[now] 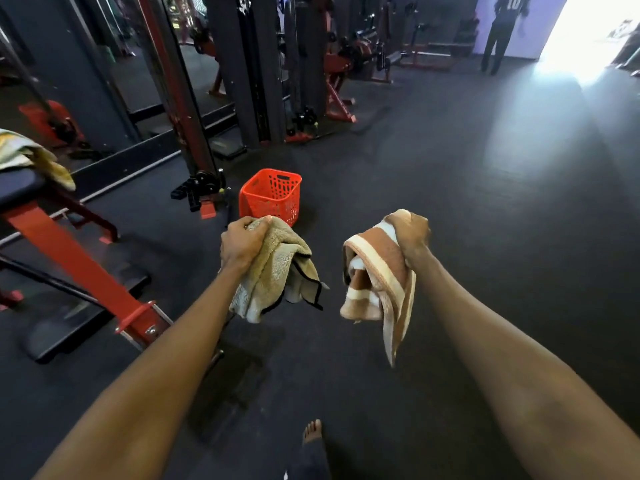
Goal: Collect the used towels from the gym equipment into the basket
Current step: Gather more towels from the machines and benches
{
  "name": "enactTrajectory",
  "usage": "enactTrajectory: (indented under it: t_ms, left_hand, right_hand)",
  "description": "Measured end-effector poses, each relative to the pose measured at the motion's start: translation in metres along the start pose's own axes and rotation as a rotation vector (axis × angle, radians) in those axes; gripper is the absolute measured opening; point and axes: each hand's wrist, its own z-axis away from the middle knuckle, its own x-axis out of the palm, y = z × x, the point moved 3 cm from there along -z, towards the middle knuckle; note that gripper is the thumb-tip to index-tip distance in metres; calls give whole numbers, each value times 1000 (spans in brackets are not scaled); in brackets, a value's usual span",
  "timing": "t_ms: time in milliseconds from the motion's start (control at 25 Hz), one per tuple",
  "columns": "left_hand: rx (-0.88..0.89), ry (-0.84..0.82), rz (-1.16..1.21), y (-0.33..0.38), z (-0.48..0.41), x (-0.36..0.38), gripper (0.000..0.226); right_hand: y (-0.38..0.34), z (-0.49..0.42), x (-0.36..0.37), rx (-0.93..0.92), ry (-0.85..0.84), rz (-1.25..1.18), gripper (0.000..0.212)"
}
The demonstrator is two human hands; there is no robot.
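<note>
My left hand point(242, 242) grips a beige fluffy towel point(277, 271) with a black edge, which hangs down from the fist. My right hand point(412, 233) grips a brown and cream striped towel point(374, 282), also hanging. A red plastic basket point(272, 195) stands on the dark floor just beyond my left hand; its inside is hard to see. A yellowish towel point(31, 155) lies on the padded bench point(20, 188) at the far left.
The red-framed bench point(79, 261) reaches along the left side. Cable machines and weight racks point(249, 81) stand behind the basket along a mirrored wall. A person point(502, 32) stands far off at the back right. My bare foot point(311, 431) is below on the dark rubber floor point(485, 202).
</note>
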Motion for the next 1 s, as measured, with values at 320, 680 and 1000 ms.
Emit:
enactTrajectory:
  t_ms: [320,680,1000]
  left_hand:
    - [-101,-45,-29,5,-191,57,48]
    - [-201,-20,-94,4,-387,134,57]
    - [-315,94,-35,17,-542,169,44]
  right_hand:
    - [-25,-168,107,70,-7,10,24]
    - [-43,-380,223,76,-139,81,25]
    - [-104,-549,344,32,-267,138,27]
